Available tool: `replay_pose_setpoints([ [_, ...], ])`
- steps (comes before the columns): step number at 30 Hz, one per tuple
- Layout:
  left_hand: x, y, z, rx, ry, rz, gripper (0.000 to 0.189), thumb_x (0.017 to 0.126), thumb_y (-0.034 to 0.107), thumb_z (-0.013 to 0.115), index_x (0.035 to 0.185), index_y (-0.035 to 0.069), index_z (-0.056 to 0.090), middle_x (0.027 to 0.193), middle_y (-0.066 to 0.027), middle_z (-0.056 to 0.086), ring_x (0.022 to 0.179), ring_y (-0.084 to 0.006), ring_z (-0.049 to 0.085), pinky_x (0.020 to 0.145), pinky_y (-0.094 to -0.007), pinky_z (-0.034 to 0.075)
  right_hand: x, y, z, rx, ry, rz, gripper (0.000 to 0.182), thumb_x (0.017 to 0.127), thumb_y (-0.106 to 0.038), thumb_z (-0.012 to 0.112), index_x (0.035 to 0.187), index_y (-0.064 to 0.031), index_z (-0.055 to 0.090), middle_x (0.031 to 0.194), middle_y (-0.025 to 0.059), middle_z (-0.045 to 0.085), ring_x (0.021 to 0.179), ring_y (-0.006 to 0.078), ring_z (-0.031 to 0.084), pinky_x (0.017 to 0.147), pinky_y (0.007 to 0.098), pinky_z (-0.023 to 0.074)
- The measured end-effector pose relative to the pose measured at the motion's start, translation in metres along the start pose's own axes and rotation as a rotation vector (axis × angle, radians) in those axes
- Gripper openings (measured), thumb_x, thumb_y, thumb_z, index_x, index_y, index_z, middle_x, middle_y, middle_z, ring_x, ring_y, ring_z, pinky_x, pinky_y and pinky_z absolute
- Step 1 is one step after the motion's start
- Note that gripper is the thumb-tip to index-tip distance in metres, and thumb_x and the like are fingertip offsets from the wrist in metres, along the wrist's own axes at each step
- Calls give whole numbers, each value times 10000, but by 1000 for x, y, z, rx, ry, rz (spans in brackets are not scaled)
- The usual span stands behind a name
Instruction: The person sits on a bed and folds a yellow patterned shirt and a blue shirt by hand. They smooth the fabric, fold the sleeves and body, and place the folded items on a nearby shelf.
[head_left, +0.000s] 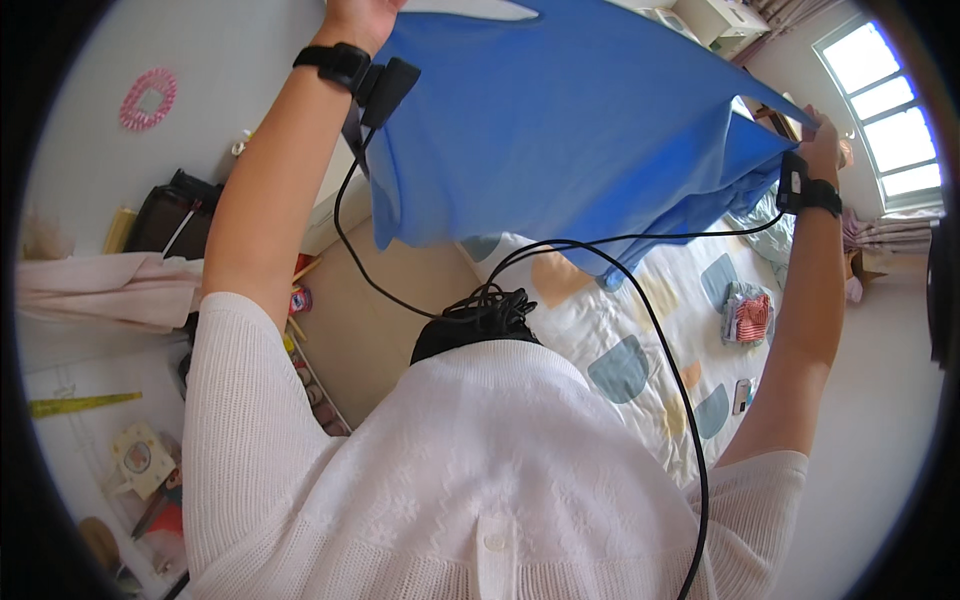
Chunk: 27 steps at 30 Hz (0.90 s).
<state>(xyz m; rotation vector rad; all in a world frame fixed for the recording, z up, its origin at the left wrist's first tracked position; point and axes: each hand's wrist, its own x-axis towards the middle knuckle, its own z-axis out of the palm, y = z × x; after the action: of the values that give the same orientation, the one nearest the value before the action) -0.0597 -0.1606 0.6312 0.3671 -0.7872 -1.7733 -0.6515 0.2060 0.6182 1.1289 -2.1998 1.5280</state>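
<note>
A large blue cloth (555, 127) is spread in the air in front of me, stretched between my raised hands. At the right, the fingers of my right hand (821, 142) pinch a gathered edge of it, and folds droop below. My left hand (364, 19) is up at the top edge of the view beside the cloth's left side. Its fingers are cut off there, but the cloth hangs taut from that side. The lower edge of the cloth hangs over part of a patterned bed sheet (619, 367).
Folded clothes (750, 319) and a phone (741, 396) lie on the bed. Black cables (660, 322) run from both wrist devices to a black pouch (480, 322) at my waist. A dark bag (169, 221) and pale pink fabric (112, 289) are at left; a window (877, 105) is at right.
</note>
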Motion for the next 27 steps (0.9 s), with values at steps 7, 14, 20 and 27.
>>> replay_pose_setpoints([
  [7, 22, 48, 111, -88, -370, 238, 128, 854, 121, 588, 954, 74, 524, 973, -80, 582, 984, -250, 552, 914, -406, 486, 48, -131, -130, -1089, 277, -588, 301, 953, -264, 527, 1210, -135, 614, 1082, 112, 680, 1008, 306, 643, 827, 406, 509],
  [14, -41, 30, 65, -303, -541, 29, 241, 935, 187, 498, 1082, 22, 596, 1054, -100, 640, 978, -222, 592, 951, -379, 436, -113, -154, -179, -808, 325, -316, 343, 919, -179, 570, 1231, -37, 564, 985, 114, 647, 880, 202, 638, 756, 317, 508],
  [20, -149, -39, -93, -41, 131, -466, 142, 930, 250, 588, 859, 127, 586, 638, 17, 501, 590, -121, 485, 582, -269, 400, -369, -36, -143, 80, 499, 536, 68, 868, -68, 586, 923, -27, 581, 663, 24, 545, 572, 132, 530, 544, 266, 439],
  [27, -210, -132, -279, 381, 290, -932, 155, 824, -55, 628, 916, 53, 566, 749, -15, 536, 640, -115, 501, 607, -247, 420, -623, 21, -81, 190, 680, 1404, 127, 870, -162, 611, 793, -73, 562, 611, 21, 486, 498, 157, 489, 444, 298, 388],
])
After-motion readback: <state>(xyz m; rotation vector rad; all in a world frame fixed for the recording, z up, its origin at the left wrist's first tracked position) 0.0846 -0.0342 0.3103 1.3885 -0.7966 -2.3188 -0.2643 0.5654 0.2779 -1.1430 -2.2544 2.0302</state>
